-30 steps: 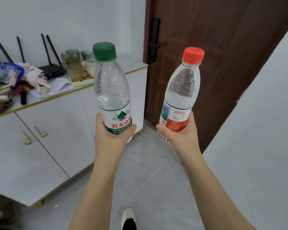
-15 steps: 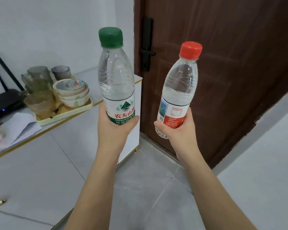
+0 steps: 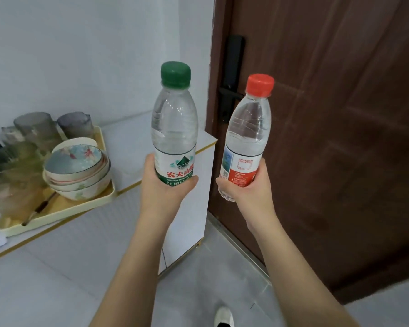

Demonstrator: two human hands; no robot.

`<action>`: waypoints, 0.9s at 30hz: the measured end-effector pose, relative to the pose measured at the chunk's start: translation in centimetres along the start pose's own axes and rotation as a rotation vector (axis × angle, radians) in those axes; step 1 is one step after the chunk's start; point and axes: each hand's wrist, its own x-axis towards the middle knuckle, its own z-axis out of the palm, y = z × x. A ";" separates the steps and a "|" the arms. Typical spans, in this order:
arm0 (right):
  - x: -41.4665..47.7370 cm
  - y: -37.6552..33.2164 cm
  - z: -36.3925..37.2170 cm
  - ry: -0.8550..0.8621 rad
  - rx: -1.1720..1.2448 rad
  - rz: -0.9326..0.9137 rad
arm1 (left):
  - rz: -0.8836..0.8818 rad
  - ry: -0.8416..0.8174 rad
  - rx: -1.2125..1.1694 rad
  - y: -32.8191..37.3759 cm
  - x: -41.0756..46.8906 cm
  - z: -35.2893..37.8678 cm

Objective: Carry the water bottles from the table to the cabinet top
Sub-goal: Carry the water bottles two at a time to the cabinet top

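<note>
While both bare forearms stretch forward and upward from the bottom of the view, each of the hands is wrapped round a water bottle. The left hand (image 3: 167, 193) grips the green-capped bottle (image 3: 175, 128) low on its label, thumb on the right side and fingers curled round behind, and holds it upright. The right hand (image 3: 249, 197) grips the red-capped bottle (image 3: 247, 131) round its lower part, with the bottle leaning slightly to the right at the top. The two hands are apart, at about the same height, and the bottles do not touch. The green-capped bottle is in the air in front of the right end of the white cabinet top (image 3: 132, 140); the red-capped bottle is in front of the brown door (image 3: 335, 149), near its black handle (image 3: 232, 88). On the cabinet top, to the left, a pale yellow tray (image 3: 64, 214) carries stacked bowls (image 3: 78, 171) and several glasses (image 3: 37, 128). A white shoe (image 3: 223, 316) shows on the grey floor (image 3: 206, 274) between the forearms.
</note>
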 end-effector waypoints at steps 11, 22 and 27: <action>18.8 4.3 1.5 -0.193 0.007 -0.011 | -0.110 0.222 0.055 -3.7 11.9 8.1; 29.9 11.3 9.0 -0.305 -0.081 0.073 | -0.193 0.329 0.127 -10.2 22.4 9.9; 33.6 13.4 11.9 -0.325 -0.081 0.085 | -0.214 0.340 0.151 -12.4 27.2 9.7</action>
